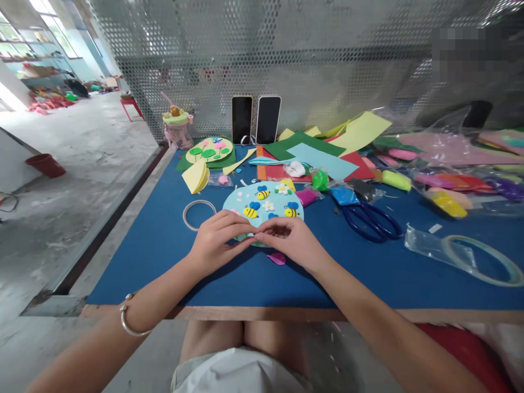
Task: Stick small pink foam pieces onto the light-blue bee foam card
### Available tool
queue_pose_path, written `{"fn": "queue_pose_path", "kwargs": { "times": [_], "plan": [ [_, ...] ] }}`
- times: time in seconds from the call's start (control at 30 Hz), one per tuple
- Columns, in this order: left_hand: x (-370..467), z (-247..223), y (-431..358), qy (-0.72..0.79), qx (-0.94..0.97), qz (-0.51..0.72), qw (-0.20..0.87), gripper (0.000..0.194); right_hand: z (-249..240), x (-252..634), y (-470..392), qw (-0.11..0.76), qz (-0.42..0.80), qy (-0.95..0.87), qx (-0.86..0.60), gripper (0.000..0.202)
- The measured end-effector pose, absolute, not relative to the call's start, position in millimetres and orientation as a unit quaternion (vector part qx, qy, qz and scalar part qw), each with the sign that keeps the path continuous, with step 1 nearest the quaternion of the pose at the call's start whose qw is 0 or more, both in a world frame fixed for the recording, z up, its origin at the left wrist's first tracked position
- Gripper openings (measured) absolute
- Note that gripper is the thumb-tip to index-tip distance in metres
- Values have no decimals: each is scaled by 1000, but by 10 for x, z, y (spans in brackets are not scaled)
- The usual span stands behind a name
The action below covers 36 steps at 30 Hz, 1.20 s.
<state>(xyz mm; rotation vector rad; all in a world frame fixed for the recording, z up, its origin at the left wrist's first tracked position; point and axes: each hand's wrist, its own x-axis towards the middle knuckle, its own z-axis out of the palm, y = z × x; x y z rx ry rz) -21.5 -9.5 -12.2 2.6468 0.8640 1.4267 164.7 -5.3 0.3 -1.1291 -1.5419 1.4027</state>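
A light blue foam disc [245, 192] lies on the table, decorated with yellow-and-black bees [262, 193] and white clay flowers [268, 206]. Over its lower edge, my left hand [221, 237] and my right hand [289, 240] meet at the fingertips. Both are closed in a pinch; whatever is between the fingers is too small or hidden to make out. Just below the right hand is a piece of magenta clay [277, 258]. A roll of tape [199, 214] lies to the left of the disc.
Blue-handled scissors [372, 221] and bagged clay [450, 204] lie to the right, with a large tape roll [483, 261]. Behind are coloured sheets [319, 158], two phones [268, 120] upright, a yellow decorated disc [209, 149] and a lidded cup [178, 131].
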Motion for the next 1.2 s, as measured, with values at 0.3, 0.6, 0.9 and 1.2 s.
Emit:
{"fn": "queue_pose_path", "kwargs": {
  "times": [0.3,0.6,0.9,1.2],
  "plan": [
    [-234,-15,-109,325,824,460,64,17,6,1704,-106,370,573,-590,-432,22],
    [-330,472,1796,592,712,377,12,47,175,1693,-36,317,491,-723,-369,9],
    [368,435,3253,699,578,418,-52,78,23,1820,8,388,425,-750,-327,10],
    [647,213,3671,744,492,447,-61,80,-136,1919,96,412,467,-720,-306,23]
  ]
}}
